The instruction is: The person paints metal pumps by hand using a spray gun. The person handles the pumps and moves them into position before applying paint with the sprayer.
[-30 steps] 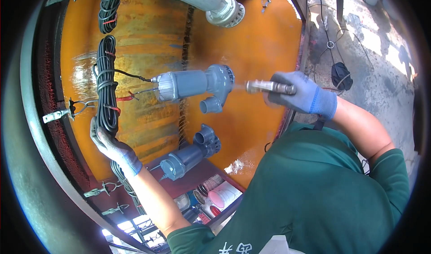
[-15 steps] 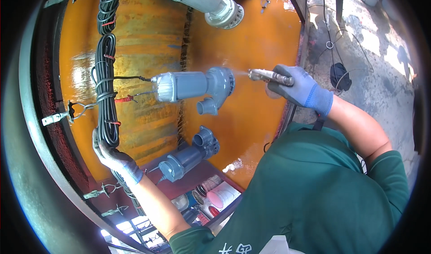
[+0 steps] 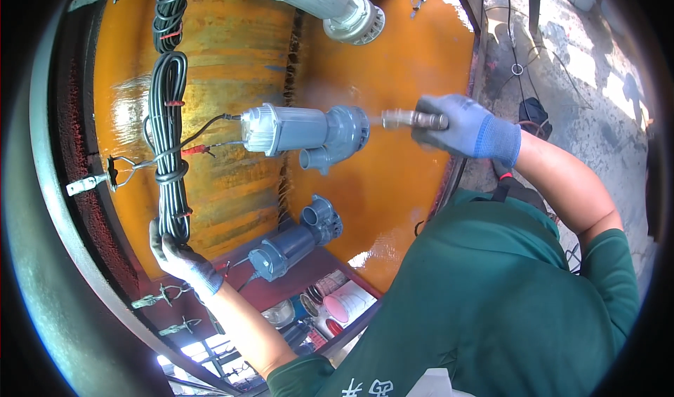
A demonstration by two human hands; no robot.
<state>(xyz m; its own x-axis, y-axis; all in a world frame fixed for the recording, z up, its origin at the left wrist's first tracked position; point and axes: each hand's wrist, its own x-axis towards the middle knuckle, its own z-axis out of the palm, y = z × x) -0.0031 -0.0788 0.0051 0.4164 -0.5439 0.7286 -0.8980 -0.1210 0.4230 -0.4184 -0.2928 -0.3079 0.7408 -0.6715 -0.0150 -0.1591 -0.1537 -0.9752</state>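
My gloved right hand (image 3: 456,124) is closed round a metal spray gun (image 3: 414,120). Its nozzle points left, a short gap from a blue-grey pump (image 3: 302,129), with faint mist between them. The pump hangs on its side, its round casing toward the gun and its outlet stub facing me. A black cable and a red-marked wire run from its far end to a coiled cable bundle (image 3: 168,116). My gloved left hand (image 3: 184,260) grips the lower end of that bundle; some of its fingers are hidden behind the cable.
A second blue-grey pump (image 3: 291,242) hangs nearer me, and a paler grey pump (image 3: 319,4) hangs farther off. Orange-coated booth panels (image 3: 393,207) stand behind them. Metal hooks (image 3: 88,184) line the left rail. Paint buckets (image 3: 344,304) sit low down; a hose (image 3: 512,39) trails over the floor at right.
The spray gun has shifted slightly left and is blurred by motion. The middle pump has turned a little, and its outlet sits differently. The cable bundle's lower end has moved slightly right and down.
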